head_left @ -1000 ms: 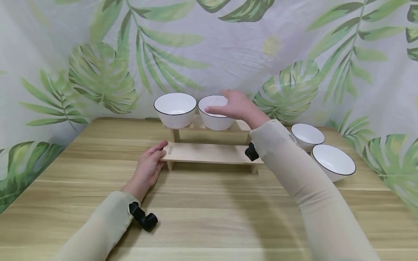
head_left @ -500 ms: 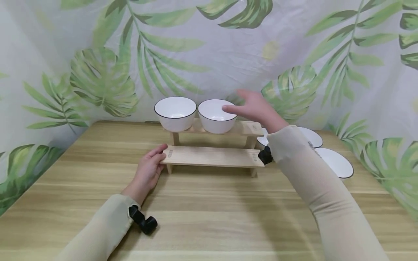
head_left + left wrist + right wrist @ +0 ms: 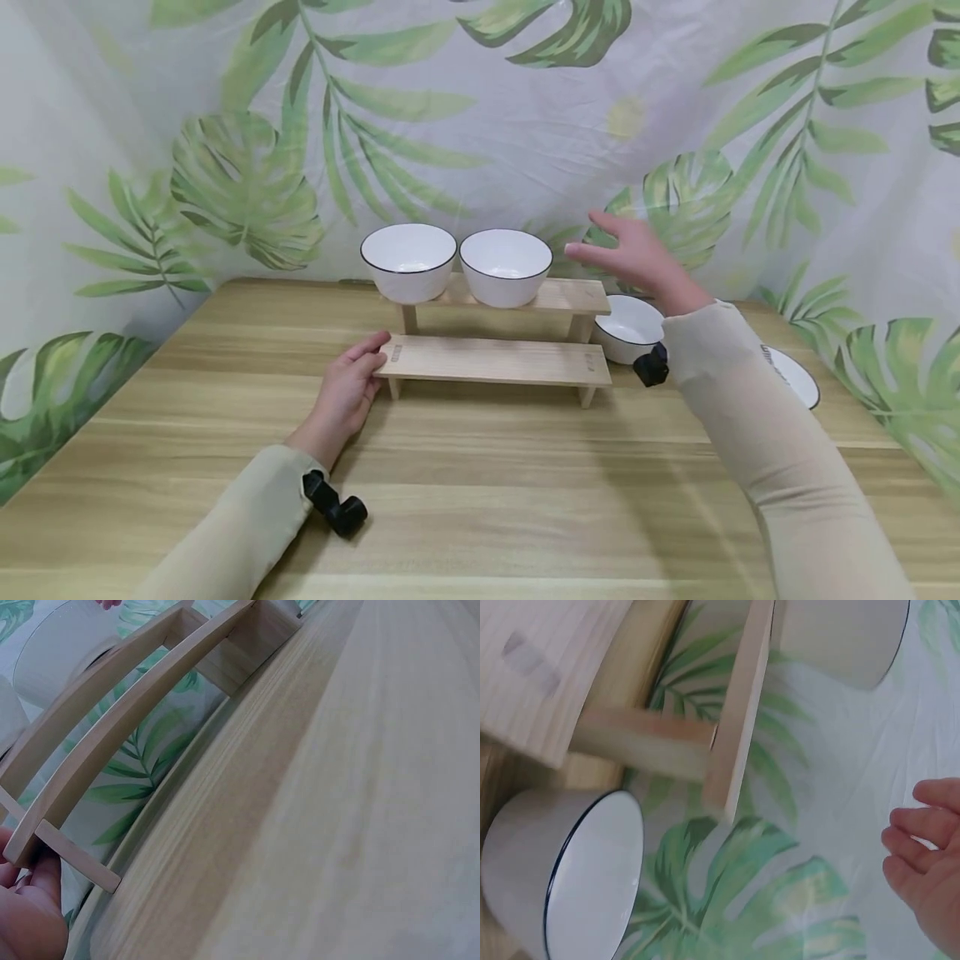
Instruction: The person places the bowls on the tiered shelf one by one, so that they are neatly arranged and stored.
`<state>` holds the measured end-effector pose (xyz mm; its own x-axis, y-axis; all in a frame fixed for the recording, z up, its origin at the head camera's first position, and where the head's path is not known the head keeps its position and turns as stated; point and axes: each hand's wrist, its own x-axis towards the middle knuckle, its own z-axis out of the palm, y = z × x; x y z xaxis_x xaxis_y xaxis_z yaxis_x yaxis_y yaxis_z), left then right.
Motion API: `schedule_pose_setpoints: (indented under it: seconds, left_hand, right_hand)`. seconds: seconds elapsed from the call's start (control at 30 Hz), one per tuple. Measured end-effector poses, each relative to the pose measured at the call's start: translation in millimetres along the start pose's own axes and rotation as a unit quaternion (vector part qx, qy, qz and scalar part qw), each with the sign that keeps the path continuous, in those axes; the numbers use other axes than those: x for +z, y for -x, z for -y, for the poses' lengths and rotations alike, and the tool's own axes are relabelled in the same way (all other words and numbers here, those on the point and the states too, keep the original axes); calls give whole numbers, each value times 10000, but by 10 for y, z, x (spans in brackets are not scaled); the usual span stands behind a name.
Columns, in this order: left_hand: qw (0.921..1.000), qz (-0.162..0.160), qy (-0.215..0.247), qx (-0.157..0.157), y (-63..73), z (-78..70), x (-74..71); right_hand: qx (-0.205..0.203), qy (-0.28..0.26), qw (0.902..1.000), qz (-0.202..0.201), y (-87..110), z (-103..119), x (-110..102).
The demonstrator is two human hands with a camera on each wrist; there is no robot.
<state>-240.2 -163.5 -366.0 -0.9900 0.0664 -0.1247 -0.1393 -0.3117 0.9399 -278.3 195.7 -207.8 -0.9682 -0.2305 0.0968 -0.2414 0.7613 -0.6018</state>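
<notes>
A: Why does the left hand (image 3: 347,387) sit at the end of the lower shelf (image 3: 491,360)?

B: Its grip is pinching that end, with part of the hand tucked beneath the board. I take it as a steadying hold: the shelf is light-looking wood on slim legs, and a nudge could slide it across the desk (image 3: 465,500).

A: And the right hand?

B: The right hand (image 3: 637,254) is in the air beyond the right end of the upper shelf (image 3: 566,296), fingers apart, nothing in its grip. That spread would suit the curve of a bowl, I'd judge, and it keeps the fingers off the rims.

A: Where are the bowls, then?

B: Two are up on the upper shelf, the left bowl (image 3: 408,265) and its neighbour (image 3: 506,268), both upright and toward the left end. Their rims are so close that I can't tell whether they touch. Standing them tight like that probably saves room along the board.

A: The left one looks near the edge.

B: Its rim reaches past the board's end, but the bowl narrows downward, so its base likely has support.

A: Any others?

B: A third bowl (image 3: 628,329) is on the desk just beside the shelves' right end, within easy reach. Farther right, another bowl (image 3: 798,379) is partly hidden by the right sleeve (image 3: 772,450).
</notes>
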Motion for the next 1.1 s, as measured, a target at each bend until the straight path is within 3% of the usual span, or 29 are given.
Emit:
schedule_pose_setpoints:
  seconds: [0.17,0.4,0.77,1.1]
  left_hand:
    - [10000,13,68,20,-11,19,14]
    - [9999,5,132,-41,-12,38,17]
    - [10000,-14,14,-2,-5,16,10]
    - [10000,-86,32,-15,-10,15,-13]
  right_hand:
    - [-114,100,9999,-30,107,-154,-74]
    - [12,-248,9996,-141,263,-347,-124]
    - [58,-417,9989,-220,314,-678,-163]
    - [183,-381,9990,-144,309,-1016,-37]
